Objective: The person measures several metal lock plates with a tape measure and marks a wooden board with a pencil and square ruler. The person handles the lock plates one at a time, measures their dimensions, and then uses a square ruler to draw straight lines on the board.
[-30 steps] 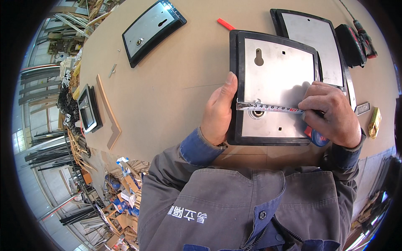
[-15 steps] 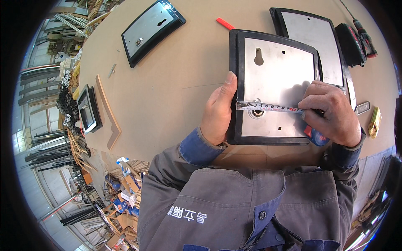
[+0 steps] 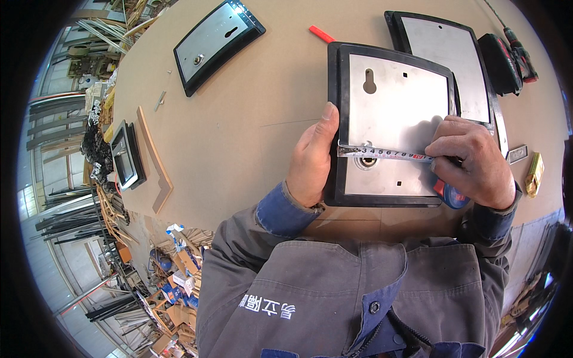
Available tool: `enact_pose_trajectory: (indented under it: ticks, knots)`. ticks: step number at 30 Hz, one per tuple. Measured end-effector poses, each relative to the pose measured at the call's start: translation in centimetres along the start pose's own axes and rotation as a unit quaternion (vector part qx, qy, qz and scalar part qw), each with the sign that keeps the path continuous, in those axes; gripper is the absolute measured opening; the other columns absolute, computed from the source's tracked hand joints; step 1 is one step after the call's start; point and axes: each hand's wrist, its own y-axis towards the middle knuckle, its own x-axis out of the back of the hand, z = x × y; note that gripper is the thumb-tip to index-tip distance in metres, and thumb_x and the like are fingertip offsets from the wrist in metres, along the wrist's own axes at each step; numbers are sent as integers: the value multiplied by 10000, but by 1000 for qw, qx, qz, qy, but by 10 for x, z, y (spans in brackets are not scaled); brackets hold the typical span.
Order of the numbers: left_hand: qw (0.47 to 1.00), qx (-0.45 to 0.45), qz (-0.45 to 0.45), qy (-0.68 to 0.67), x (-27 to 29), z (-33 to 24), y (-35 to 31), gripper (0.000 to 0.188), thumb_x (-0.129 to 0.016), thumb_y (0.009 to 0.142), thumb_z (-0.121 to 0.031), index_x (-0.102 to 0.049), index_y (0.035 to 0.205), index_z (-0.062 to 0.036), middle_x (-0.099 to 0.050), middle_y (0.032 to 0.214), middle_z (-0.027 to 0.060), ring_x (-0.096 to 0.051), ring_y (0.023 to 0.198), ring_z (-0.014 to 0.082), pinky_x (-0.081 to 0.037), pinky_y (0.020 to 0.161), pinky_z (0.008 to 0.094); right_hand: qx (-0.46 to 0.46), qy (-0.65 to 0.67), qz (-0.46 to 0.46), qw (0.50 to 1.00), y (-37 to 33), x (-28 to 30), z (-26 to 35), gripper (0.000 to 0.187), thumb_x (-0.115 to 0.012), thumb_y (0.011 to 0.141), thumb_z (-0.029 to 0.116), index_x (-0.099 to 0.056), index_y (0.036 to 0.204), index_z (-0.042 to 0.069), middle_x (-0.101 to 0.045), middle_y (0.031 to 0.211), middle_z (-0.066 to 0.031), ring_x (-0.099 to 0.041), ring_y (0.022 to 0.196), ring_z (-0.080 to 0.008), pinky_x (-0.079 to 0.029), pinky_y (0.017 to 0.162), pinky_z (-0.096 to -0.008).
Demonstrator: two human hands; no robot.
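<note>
A metal panel in a black frame (image 3: 382,113) is in front of me, with a keyhole slot, small square holes and a round lock hole. My left hand (image 3: 312,158) grips the frame's left edge, its thumb along the side. Across the lower part of the panel lies the extended blade of a tape measure (image 3: 385,153), its end hook by the left inner edge of the frame. My right hand (image 3: 471,155) pinches the blade near the panel's right side. The tape's blue and red case (image 3: 452,195) shows below that hand, partly hidden.
Other framed panels lie at the upper left (image 3: 212,45) and behind on the right (image 3: 444,59). A cordless drill (image 3: 516,59) sits far right, near a yellow packet (image 3: 534,174). A red stick (image 3: 322,33), an angled wooden strip (image 3: 152,161) and a small black frame (image 3: 125,156) are on the table.
</note>
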Motion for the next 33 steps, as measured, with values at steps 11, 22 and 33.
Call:
enact_pose_trajectory:
  ticks: [11,22,33]
  knots:
    - [1000,5,2,-3,0,-2,0,650,-475,1128,-518,-530,1457,40,-705,1305,190,-758,1087,231,-636,934,360,9,-1,2,1000,-1,-1,-3,137,-688,821,49,-783,890,-22,-666,838,-126,-649,811,-262,-567,763,-383]
    - [1000,7,0,-11,1,1,1,660,-476,1126,-525,-527,1461,41,-704,1310,191,-758,1090,239,-635,930,367,12,-1,3,1000,0,-2,-3,127,-698,819,54,-777,884,-21,-662,839,-127,-643,819,-275,-559,768,-390]
    - [1000,1,-20,-10,-8,-3,-1,647,-470,1129,-537,-629,1334,56,-751,1186,156,-764,990,179,-620,879,290,14,2,6,1000,0,-3,-3,134,-691,815,56,-774,884,-24,-657,835,-128,-641,820,-277,-560,765,-395]
